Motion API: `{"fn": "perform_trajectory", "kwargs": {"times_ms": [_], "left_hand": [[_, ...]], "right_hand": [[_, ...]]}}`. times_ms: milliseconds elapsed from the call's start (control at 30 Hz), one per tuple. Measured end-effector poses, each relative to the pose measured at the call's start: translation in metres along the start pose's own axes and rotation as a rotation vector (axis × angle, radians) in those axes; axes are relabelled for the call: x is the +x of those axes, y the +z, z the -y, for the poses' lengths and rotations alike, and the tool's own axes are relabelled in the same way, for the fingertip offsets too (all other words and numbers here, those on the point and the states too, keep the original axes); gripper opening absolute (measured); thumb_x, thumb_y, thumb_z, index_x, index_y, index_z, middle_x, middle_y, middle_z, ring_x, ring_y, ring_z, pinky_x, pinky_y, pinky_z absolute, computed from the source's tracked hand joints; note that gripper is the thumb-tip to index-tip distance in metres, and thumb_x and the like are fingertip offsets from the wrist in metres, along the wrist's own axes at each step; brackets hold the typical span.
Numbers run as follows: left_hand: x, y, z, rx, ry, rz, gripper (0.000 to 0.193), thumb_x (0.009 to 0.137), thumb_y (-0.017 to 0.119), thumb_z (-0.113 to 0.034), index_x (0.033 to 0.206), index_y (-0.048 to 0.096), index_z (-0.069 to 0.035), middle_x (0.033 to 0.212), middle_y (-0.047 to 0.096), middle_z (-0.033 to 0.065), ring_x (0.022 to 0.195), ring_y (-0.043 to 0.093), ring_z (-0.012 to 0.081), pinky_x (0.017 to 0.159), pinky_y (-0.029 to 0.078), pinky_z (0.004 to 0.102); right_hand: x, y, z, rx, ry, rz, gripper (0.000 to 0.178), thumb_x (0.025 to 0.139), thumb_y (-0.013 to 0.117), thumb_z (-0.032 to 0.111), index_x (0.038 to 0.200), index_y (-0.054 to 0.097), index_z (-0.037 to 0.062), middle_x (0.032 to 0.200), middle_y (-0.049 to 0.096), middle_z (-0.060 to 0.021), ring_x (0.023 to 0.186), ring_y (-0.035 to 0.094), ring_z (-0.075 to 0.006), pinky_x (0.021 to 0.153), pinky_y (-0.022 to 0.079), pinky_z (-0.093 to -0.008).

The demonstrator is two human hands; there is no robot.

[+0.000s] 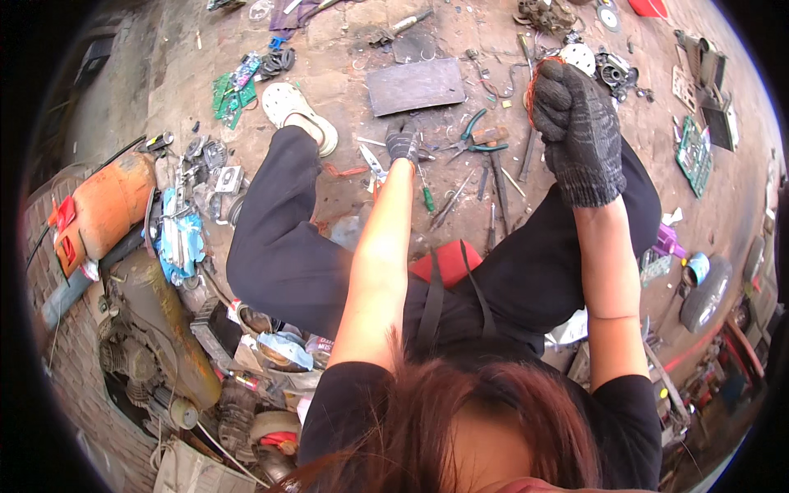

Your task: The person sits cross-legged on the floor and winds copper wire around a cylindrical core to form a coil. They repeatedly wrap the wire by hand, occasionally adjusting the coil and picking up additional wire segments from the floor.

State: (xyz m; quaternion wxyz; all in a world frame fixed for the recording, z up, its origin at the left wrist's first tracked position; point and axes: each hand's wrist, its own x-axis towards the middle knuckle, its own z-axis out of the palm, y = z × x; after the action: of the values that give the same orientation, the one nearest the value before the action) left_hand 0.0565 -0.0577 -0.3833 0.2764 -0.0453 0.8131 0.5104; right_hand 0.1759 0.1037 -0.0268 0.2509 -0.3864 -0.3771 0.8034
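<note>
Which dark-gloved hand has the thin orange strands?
The right hand, a fist in a dark grey knitted glove, thin orange strands along its edge; the left hand, by the grey rectangular plate, shows none.

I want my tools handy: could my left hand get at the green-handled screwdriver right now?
Probably yes: the green-handled screwdriver lies close to the left hand, and nothing seems to lie over it.
</note>
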Motion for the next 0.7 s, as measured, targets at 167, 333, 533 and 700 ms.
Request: {"fn": "perform_trajectory", "kwargs": {"times_ms": [167, 333, 533, 700], "left_hand": [[-0.028, -0.008, -0.104, -0.556, -0.039, 0.337, 0.014, 0.090, 0.050, -0.017, 0.099, 0.051, -0.006, 0.085, 0.062, 0.0079, 0.077, 0.060, 0.0185, 0.071, 0.050, 0.0329], [-0.047, -0.052, -0.205, -0.464, 0.282, 0.543, 0.012, 0.089, 0.052, -0.015, 0.096, 0.060, -0.008, 0.071, 0.055, -0.0009, 0.063, 0.053, 0.0093, 0.064, 0.048, 0.0235], [-0.120, -0.104, -0.302, -0.035, 0.679, 0.729, 0.021, 0.088, 0.048, -0.011, 0.103, 0.062, -0.007, 0.083, 0.058, -0.0010, 0.070, 0.048, 0.0054, 0.065, 0.040, 0.0194], [-0.133, -0.114, -0.311, -0.105, 0.803, 0.769, 0.026, 0.087, 0.046, -0.001, 0.111, 0.055, -0.006, 0.090, 0.059, 0.0014, 0.083, 0.053, 0.0086, 0.073, 0.043, 0.0227]], "right_hand": [[0.007, -0.004, -0.006, 0.030, -0.001, -0.020, 0.013, 0.087, 0.050, 0.016, 0.084, 0.056, 0.0041, 0.063, 0.047, 0.0019, 0.047, 0.037, -0.0051, 0.040, 0.027, -0.0192], [0.014, 0.004, -0.015, 0.146, 0.203, 0.253, 0.011, 0.085, 0.050, 0.012, 0.075, 0.051, 0.0076, 0.058, 0.043, 0.0038, 0.046, 0.036, -0.0053, 0.039, 0.025, -0.0197], [0.011, 0.010, -0.028, 0.081, 0.330, 0.397, 0.013, 0.088, 0.047, 0.018, 0.085, 0.052, 0.0060, 0.062, 0.046, 0.0026, 0.048, 0.037, -0.0067, 0.041, 0.028, -0.0197], [0.008, 0.008, -0.032, -0.033, 0.277, 0.521, 0.018, 0.088, 0.048, 0.021, 0.089, 0.054, 0.0042, 0.065, 0.051, 0.0006, 0.050, 0.041, -0.0074, 0.044, 0.033, -0.0218]]}}
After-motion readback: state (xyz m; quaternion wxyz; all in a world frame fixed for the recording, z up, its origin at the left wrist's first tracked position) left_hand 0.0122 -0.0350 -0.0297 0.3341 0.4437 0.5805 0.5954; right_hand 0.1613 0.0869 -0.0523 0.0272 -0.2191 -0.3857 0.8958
